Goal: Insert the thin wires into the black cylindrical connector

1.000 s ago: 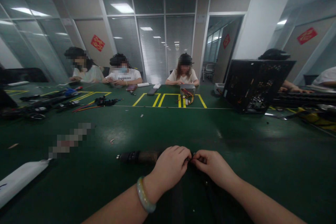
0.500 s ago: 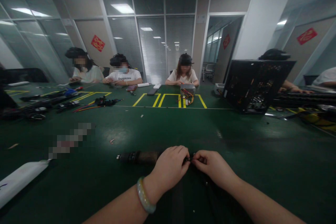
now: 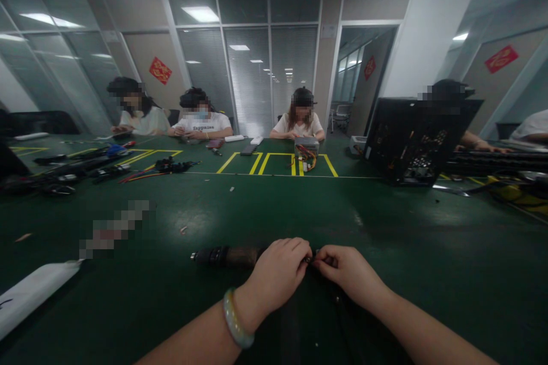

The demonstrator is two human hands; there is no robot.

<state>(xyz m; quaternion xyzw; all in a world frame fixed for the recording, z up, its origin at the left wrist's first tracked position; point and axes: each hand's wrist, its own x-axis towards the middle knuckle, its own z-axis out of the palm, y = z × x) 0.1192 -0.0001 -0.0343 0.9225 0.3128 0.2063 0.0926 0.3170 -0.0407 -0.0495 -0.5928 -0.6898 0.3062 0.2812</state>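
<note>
A dark, rod-shaped electric screwdriver (image 3: 237, 256) lies across the table in front of me, its silver tip pointing left. My left hand (image 3: 280, 265), with a bangle on the wrist, is closed over its rear end and hides that part. Close beside it, my right hand (image 3: 336, 262) pinches at the screwdriver's right end, fingertips pressed together. A thin black cable (image 3: 338, 299) runs down from under my right hand. What the right fingertips hold is small and mostly hidden, apparently the cable's end.
The green table (image 3: 257, 211) carries a white power strip-like bar (image 3: 36, 293) at left, bundled cables (image 3: 166, 165) farther back, and a black computer case (image 3: 422, 142) at right. A power supply unit (image 3: 306, 148) with coloured wires stands opposite. Several people sit across the table.
My left hand has shifted very slightly to the right at the screwdriver's rear end. My right hand stays nearly still, still pinching.
</note>
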